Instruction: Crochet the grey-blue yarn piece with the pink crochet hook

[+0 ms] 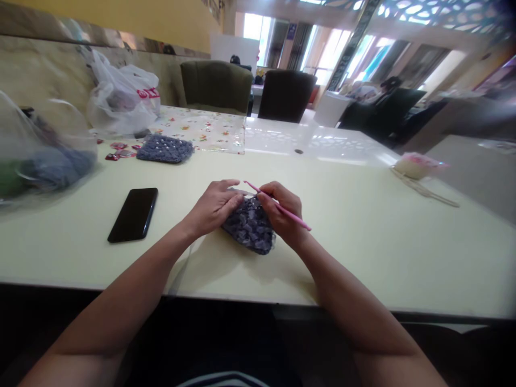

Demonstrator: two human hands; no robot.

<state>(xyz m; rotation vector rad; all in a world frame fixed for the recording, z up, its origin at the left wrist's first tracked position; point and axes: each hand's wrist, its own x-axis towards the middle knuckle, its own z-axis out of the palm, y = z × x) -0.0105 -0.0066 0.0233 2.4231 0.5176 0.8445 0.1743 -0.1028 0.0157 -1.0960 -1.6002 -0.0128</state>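
Observation:
A dark grey-blue crocheted piece (252, 226) hangs between my hands, just above the near part of the table. My left hand (220, 204) pinches its upper left edge, thumb on top and index finger stretched forward. In my right hand (282, 207) is a pink crochet hook (292, 216), held slantwise with its tip up and to the left, near the top edge of the piece. The right fingertips also touch that edge. A thin grey strand runs from below my left wrist down over the table edge. Another grey crocheted square (165, 149) lies farther back on the left.
A black phone (134, 215) lies left of my hands. A clear bag with grey and green yarn (60, 166) and a white plastic bag (123, 97) stand at the left, near small red packets (119, 153). A pink-topped bundle with cord (415, 165) is at the right. Chairs (217, 86) stand beyond the table (363, 242).

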